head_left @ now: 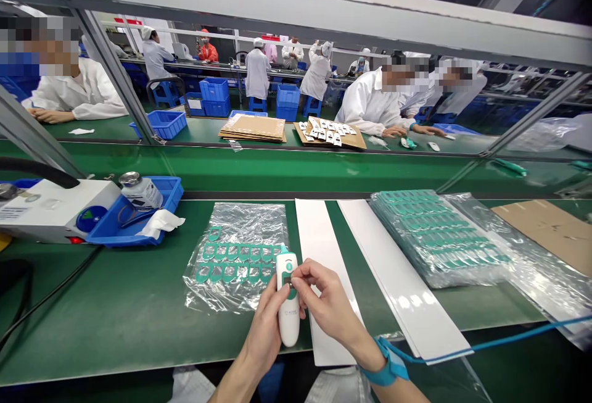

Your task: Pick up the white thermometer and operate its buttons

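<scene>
Two hands are working at the near bench in the head view. The left hand [264,329] is wrapping around a white thermometer [287,316], which is standing upright at 6 o'clock. The right hand [329,300] is pinching the thermometer's dark window with its fingertips [296,282], though the exact grip looks partly hidden. A bag of teal gaskets [235,255] is lying just beside it at 11 o'clock, white strips [320,236] are lying at 1 o'clock, and a blue tray [134,221] is sitting at 10 o'clock.
</scene>
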Action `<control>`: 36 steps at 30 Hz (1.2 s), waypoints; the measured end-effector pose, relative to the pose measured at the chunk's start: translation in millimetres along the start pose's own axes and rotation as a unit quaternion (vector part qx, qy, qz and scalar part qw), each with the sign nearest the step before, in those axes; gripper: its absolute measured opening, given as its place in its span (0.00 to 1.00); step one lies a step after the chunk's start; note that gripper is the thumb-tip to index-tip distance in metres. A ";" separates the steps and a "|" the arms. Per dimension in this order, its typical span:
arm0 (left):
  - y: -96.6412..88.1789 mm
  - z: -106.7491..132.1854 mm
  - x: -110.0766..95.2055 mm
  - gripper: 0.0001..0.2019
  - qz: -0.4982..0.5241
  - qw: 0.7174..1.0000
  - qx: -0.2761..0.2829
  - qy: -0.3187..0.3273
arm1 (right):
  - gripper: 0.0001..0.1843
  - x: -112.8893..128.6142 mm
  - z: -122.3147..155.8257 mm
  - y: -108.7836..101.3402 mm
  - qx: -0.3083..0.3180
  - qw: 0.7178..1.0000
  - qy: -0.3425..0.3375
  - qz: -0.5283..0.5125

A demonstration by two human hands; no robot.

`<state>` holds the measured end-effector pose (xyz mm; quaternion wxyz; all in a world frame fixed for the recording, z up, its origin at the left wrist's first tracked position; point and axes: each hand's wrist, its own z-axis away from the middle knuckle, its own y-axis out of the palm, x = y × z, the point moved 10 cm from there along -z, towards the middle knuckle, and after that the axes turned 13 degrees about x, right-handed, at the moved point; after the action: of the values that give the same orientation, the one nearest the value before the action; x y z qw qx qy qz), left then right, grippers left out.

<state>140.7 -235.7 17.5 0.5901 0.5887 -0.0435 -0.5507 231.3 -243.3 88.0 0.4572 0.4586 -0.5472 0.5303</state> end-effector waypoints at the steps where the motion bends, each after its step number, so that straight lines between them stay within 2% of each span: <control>1: -0.2 0.0 0.3 0.24 0.001 1.000 -0.001 0.000 | 0.10 0.4 -0.1 -0.2 -0.001 1.000 0.000 0.004; 6: -7.0 -0.6 3.0 0.24 0.013 1.000 -0.028 0.001 | 0.09 8.4 1.6 -2.3 -0.025 0.997 -0.013 0.076; 11: -3.1 -2.9 0.1 0.25 -0.007 0.999 -0.025 0.019 | 0.05 18.2 4.2 -0.8 -0.045 0.988 -0.029 0.144; 13: 1.2 -3.6 -3.1 0.22 -0.023 0.999 -0.010 0.031 | 0.05 18.6 4.0 -1.9 -0.050 0.987 -0.029 0.151; 16: 11.9 -4.1 -8.6 0.13 -0.062 0.996 0.040 0.045 | 0.05 17.4 3.3 -8.9 -0.066 0.985 -0.030 0.154; 20: 15.9 -3.2 -9.9 0.11 -0.080 0.994 0.062 0.031 | 0.04 13.2 3.0 -18.5 -0.086 0.990 -0.036 0.103; 26: 19.0 -2.8 -9.6 0.15 -0.095 0.992 0.079 0.033 | 0.09 -1.3 -1.5 -9.9 -0.056 0.998 -0.010 0.033; 31: 10.6 -2.8 -7.0 0.20 -0.073 0.996 0.047 0.010 | 0.09 -15.0 -4.5 -9.2 -0.050 0.997 -0.018 -0.058; 36: 12.3 -1.7 -6.3 0.16 -0.065 0.996 0.059 0.003 | 0.08 -14.0 -2.4 -8.5 -0.044 0.997 -0.023 -0.055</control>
<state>146.8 -233.9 29.9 0.5174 0.6259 -0.0360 -0.5825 242.1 -240.8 75.5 0.4925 0.4799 -0.5542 0.4690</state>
